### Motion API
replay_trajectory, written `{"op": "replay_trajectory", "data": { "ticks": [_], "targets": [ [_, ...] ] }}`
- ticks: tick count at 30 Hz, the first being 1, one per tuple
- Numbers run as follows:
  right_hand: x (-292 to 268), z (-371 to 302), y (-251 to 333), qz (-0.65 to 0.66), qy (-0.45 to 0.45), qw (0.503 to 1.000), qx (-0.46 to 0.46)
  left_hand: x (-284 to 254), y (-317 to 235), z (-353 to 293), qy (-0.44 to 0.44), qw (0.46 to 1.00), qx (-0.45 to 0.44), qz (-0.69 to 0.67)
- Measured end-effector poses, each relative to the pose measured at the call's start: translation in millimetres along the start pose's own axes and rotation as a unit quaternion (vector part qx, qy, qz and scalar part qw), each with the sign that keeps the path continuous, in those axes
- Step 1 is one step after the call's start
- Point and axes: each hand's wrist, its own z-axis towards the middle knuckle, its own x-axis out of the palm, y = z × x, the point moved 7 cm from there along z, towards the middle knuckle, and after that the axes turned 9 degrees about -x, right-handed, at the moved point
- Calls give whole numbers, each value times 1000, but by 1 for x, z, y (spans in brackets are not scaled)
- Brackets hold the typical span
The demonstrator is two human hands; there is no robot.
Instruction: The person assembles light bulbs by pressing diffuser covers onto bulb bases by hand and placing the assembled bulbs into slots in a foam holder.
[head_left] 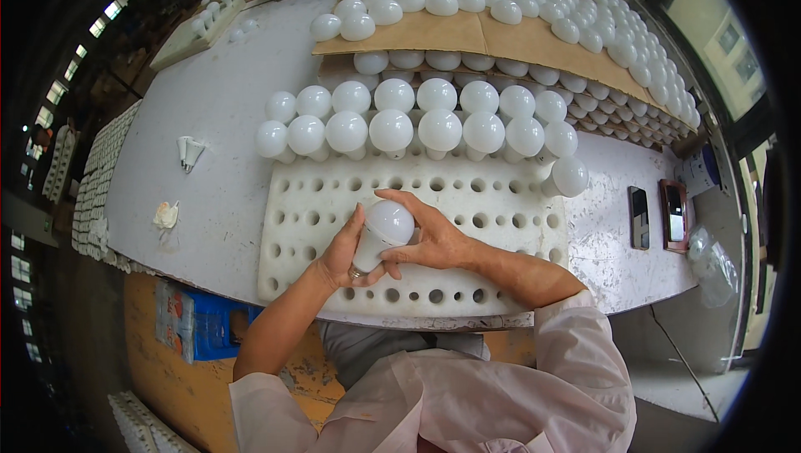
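Observation:
A white light bulb (390, 221) with a round dome is held between both hands above a white foam tray (288, 203) full of round holes. My left hand (340, 254) wraps the bulb's body near its metal base. My right hand (434, 232) grips the dome from the right, fingers curled around its top and side. Two rows of white bulbs (392, 132) stand upright in the far part of the tray, with one more bulb (570, 177) at the right end of a nearer row.
Behind the tray, cardboard sheets (467, 32) bear stacked layers of white bulb domes (442, 2). Phones (639, 218) and a clear plastic bag (712, 265) lie at the right. Loose bulb parts (189, 153) and a crumpled scrap (166, 215) rest on the table's left. Below is a blue crate (214, 328).

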Motion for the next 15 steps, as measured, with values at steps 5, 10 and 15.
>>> {"op": "replay_trajectory", "data": {
  "ticks": [5, 10, 15],
  "targets": [
    [-6, -1, -6, -56, -32, 997, 38, -6, 4, 5, -72, 997, -4, -17],
    [-41, -8, 40, -262, -121, 947, -139, -18, -8, -15, -183, 968, 115, 129],
    [-116, -37, 105, -509, -225, 812, -176, -46, -38, -87, -325, 873, 272, 244]
  ]
}}
